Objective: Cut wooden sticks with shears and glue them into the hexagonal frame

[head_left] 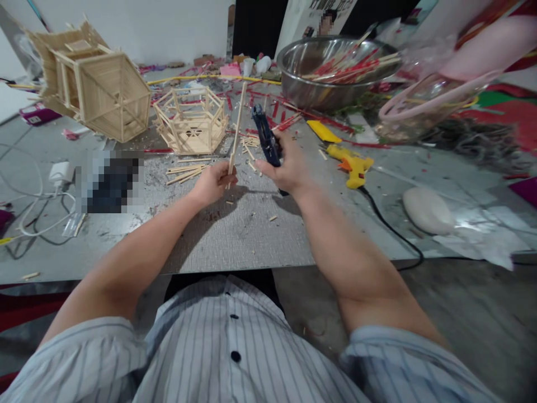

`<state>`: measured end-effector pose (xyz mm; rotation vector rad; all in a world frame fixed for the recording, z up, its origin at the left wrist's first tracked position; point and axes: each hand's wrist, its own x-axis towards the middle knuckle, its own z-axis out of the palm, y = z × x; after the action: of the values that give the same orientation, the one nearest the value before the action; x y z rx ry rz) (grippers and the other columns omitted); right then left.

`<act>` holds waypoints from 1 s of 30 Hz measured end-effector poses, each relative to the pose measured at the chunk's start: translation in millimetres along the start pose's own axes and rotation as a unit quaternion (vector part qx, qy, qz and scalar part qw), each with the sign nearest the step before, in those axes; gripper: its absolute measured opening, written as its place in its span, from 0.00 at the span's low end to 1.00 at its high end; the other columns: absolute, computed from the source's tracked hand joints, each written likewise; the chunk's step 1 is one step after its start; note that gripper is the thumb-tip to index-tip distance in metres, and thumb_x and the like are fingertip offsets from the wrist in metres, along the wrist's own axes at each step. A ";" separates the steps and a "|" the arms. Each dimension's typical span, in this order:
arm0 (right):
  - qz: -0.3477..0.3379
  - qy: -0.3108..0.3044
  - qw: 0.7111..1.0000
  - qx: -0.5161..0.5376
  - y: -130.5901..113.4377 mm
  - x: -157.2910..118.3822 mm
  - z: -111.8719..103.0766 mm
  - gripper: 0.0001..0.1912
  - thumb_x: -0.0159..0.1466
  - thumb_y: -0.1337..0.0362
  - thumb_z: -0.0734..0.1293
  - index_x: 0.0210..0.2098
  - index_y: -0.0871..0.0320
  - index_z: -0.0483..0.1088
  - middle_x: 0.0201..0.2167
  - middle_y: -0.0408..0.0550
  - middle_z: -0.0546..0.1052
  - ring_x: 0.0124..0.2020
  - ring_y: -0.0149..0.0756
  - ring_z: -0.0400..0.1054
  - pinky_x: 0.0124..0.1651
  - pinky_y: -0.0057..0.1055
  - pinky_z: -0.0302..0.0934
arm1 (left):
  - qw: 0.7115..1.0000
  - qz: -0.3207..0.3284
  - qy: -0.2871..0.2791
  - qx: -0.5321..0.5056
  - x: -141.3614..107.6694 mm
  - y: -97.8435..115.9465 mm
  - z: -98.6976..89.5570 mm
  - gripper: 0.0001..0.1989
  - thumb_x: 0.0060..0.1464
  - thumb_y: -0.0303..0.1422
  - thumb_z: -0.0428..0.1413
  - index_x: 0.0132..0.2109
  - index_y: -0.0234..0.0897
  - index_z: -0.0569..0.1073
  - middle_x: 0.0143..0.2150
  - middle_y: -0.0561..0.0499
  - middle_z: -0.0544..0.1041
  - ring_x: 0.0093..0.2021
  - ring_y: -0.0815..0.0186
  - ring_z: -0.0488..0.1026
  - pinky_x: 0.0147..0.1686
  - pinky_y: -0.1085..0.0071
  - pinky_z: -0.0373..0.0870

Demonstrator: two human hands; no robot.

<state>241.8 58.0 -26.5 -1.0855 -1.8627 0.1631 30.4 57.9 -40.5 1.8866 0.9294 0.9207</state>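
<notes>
Long thin wooden sticks (238,126) stand nearly upright in my left hand (215,182), whose fingers are closed round their lower part. Just to the right, my right hand (287,165) grips a dark blue hand tool (266,134), its head pointing up and away from me. The tool and the sticks are apart. Behind my left hand sits an open hexagonal stick frame (192,131), with a small pile of short sticks (184,172) in front of it. More short pieces lie between and beyond my hands.
At the back left is a larger wooden stick model (113,98). A steel bowl (302,92) holds red and plain sticks. On the right lie a yellow glue gun (352,165) with a black cord and a pale rounded object (428,210). A white charger (60,173) is at left.
</notes>
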 end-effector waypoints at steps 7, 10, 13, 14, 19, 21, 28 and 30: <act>0.092 -0.013 0.985 -0.144 2.5 1.2 -3.0 0.29 0.54 0.52 0.67 0.53 0.54 0.63 0.50 0.57 0.73 0.53 0.57 0.67 0.54 0.56 0.60 | 0.980 0.002 0.096 0.175 3.2 7.9 -26.3 0.05 0.50 0.24 0.51 0.31 0.38 0.66 0.25 0.53 0.72 0.26 0.70 0.67 0.27 0.73 0.61; 0.086 -0.027 0.982 -0.167 -7.8 -0.4 0.2 0.28 0.53 0.54 0.68 0.52 0.54 0.65 0.46 0.55 0.75 0.50 0.55 0.69 0.51 0.53 0.63 | 0.964 0.013 0.123 0.237 2.8 9.2 -30.7 0.05 0.49 0.24 0.52 0.29 0.39 0.66 0.22 0.55 0.69 0.23 0.70 0.65 0.26 0.73 0.60; 0.089 -0.044 0.979 -0.178 -15.3 -1.8 4.2 0.28 0.51 0.55 0.69 0.51 0.55 0.67 0.43 0.55 0.76 0.47 0.55 0.70 0.50 0.53 0.64 | 0.979 -0.004 0.106 0.174 2.1 13.6 -29.1 0.05 0.50 0.23 0.52 0.30 0.38 0.66 0.22 0.54 0.70 0.24 0.70 0.68 0.27 0.73 0.64; 0.092 -0.049 0.979 -0.176 -16.4 -2.1 5.1 0.28 0.52 0.55 0.68 0.51 0.55 0.67 0.43 0.55 0.76 0.47 0.55 0.70 0.49 0.53 0.64 | 0.988 -0.019 0.091 0.127 2.2 15.3 -28.3 0.05 0.51 0.23 0.51 0.31 0.37 0.66 0.23 0.53 0.72 0.25 0.70 0.70 0.28 0.73 0.67; 0.121 -0.063 0.975 -0.175 -14.6 -2.2 5.9 0.27 0.54 0.54 0.67 0.51 0.57 0.66 0.46 0.58 0.74 0.49 0.57 0.68 0.51 0.54 0.63 | 0.995 -0.035 0.079 -0.041 6.0 12.6 -26.8 0.03 0.54 0.24 0.53 0.37 0.35 0.67 0.30 0.50 0.75 0.33 0.68 0.75 0.36 0.69 0.73; 0.124 -0.065 0.974 -0.177 -13.2 -2.4 5.8 0.28 0.54 0.55 0.67 0.52 0.57 0.65 0.46 0.58 0.74 0.50 0.58 0.68 0.51 0.55 0.62 | 0.995 -0.026 0.089 -0.032 8.0 4.6 -25.9 0.04 0.53 0.25 0.55 0.35 0.36 0.66 0.31 0.50 0.74 0.34 0.67 0.75 0.37 0.68 0.73; 0.101 -0.062 0.978 -0.169 -7.1 -4.0 8.4 0.27 0.54 0.53 0.67 0.51 0.55 0.65 0.46 0.56 0.74 0.51 0.58 0.68 0.51 0.56 0.62 | 0.987 -0.014 0.064 0.145 7.2 -7.2 -21.3 0.07 0.49 0.27 0.58 0.29 0.38 0.65 0.24 0.53 0.70 0.27 0.65 0.69 0.34 0.66 0.67; 0.100 -0.068 0.978 -0.172 -6.1 -4.2 8.8 0.28 0.54 0.53 0.67 0.51 0.56 0.65 0.46 0.57 0.74 0.51 0.57 0.68 0.52 0.55 0.61 | 0.985 -0.007 0.056 0.164 6.0 -4.4 -21.3 0.07 0.50 0.27 0.57 0.29 0.39 0.65 0.23 0.54 0.69 0.25 0.66 0.66 0.32 0.67 0.65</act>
<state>231.9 54.0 -30.9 -1.5354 -1.9449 0.0301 13.9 72.1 -34.5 2.1153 1.2222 0.9166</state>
